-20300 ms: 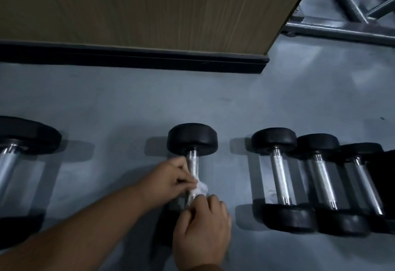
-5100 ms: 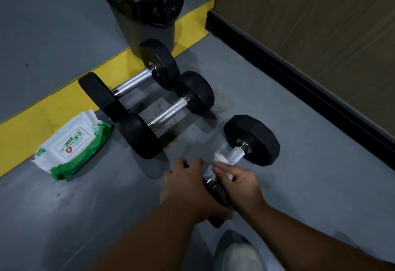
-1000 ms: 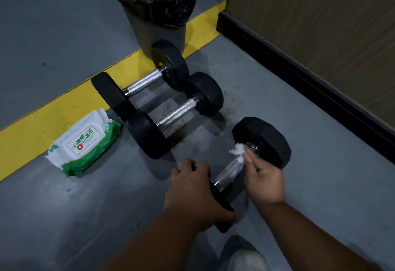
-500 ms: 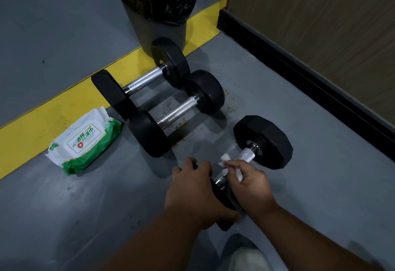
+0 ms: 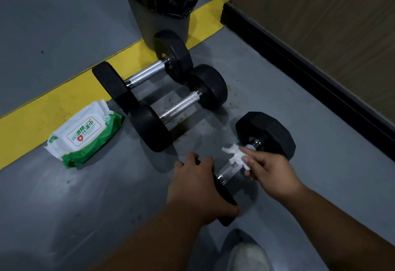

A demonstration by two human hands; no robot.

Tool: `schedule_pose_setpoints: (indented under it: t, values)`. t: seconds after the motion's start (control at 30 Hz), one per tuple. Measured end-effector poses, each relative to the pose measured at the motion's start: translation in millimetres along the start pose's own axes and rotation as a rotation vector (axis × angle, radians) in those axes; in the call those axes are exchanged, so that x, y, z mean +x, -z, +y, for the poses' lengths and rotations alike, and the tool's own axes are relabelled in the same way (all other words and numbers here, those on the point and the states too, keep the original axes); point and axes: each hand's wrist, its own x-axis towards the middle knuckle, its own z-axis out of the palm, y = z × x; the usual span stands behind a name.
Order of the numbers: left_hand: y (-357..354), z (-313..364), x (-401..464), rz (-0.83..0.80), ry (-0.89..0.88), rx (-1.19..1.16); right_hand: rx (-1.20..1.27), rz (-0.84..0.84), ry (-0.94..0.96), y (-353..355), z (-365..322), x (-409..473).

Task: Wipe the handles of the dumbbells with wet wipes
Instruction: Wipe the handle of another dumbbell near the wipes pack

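Left hand [image 5: 198, 187] grips the near head of a dumbbell [image 5: 266, 135] lying on the floor [image 5: 299, 104]; right hand [image 5: 271, 169] pinches a wet wipe [image 5: 236, 155] against its handle. Beyond: two dumbbells [image 5: 181, 106], wipes pack [image 5: 84, 134], lined bin [image 5: 162, 3].

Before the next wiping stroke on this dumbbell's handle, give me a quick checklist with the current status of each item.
1. Left hand steadies the dumbbell's near head: ok.
2. Right hand pinches the wet wipe: ok.
3. Wipe in contact with the handle: ok.
4. Handle clean all round: cannot tell, underside hidden.
5. Wipes pack on the floor for a fresh one: ok.
6. Trash bin has room: cannot tell.
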Motion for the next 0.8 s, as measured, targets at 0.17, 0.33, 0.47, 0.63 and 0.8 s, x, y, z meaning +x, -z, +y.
schedule_pose_setpoints:
  t: [0.17,0.33,0.47,0.63,0.8]
  values:
    - [-1,-1,1,0.018,-0.013,-0.003,0.218,0.069,-0.072,-43,-10,-27]
    - [1,-1,0,0.004,-0.006,-0.006,0.160,0.371,-0.036,-27,2,-5]
    - [-1,-2,-2,0.010,-0.001,-0.007,0.161,0.339,0.074,-41,5,-10]
    - [0,0,-3,0.027,-0.006,-0.008,0.036,0.257,0.116,-36,15,-3]
    - [-6,4,-9,0.049,-0.001,0.009,0.102,0.336,0.093,-38,10,-10]
